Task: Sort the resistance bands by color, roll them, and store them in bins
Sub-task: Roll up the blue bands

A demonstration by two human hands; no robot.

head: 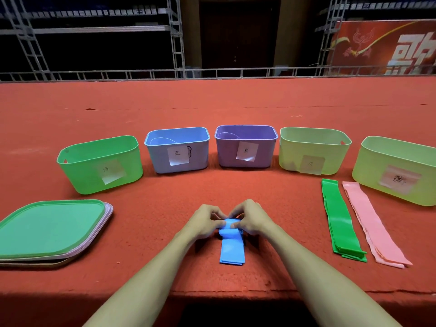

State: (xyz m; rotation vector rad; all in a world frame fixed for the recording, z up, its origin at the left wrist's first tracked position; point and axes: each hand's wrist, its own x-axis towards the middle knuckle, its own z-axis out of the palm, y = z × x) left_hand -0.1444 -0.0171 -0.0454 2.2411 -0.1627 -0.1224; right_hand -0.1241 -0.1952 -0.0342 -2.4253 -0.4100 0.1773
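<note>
The flat blue rubber resistance band [232, 250] is laid on the red carpeted surface [212, 102] near its front edge, and its far end, wound into a partial roll, is pinched between the curled fingers and thumbs of the left hand [205, 220] and the right hand [253, 218]. Behind it labelled plastic bins are lined up: a green bin [80, 171], a light blue bin [159, 161], a purple bin [226, 154], a pale yellow-green bin [290, 156] and a second yellow-green bin [372, 168]. Flat green bands [342, 223] and flat pink bands [375, 227] are stacked side by side at the right, and green-topped lids [47, 227] at the left.
</note>
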